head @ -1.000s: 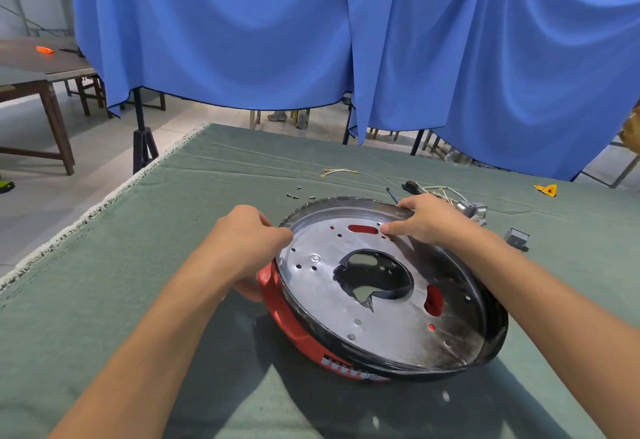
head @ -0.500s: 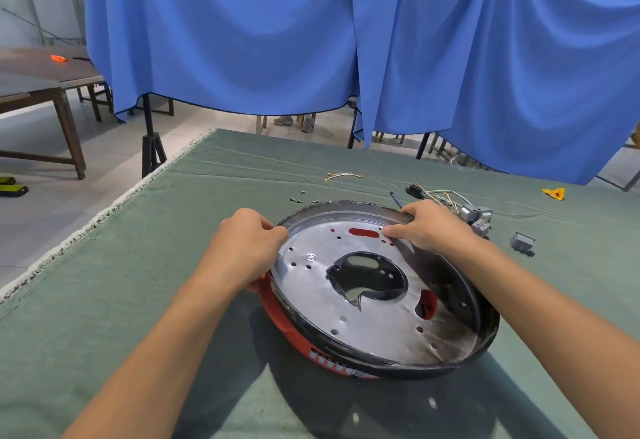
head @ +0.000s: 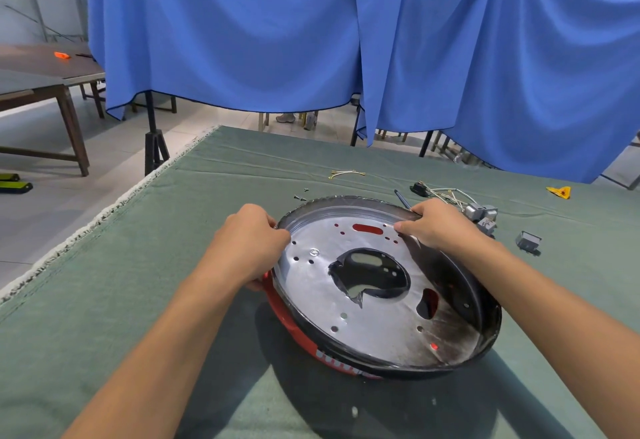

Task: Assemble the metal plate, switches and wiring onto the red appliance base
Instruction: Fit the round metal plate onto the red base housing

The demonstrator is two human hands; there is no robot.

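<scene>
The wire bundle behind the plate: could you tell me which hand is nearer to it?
Right. The right hand grips the rim beside the wire bundle; the left hand grips the opposite rim.

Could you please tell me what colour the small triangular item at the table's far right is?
The triangular item is yellow, seen in the head view.

Wiring (head: 450, 196) and switches (head: 483, 217) crowd the plate's (head: 363, 300) far-right side.

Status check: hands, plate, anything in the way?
Left hand and right hand grip metal plate rim. Plate sits tilted on red base. Switches and wiring loose on cloth, nothing blocking.
</scene>
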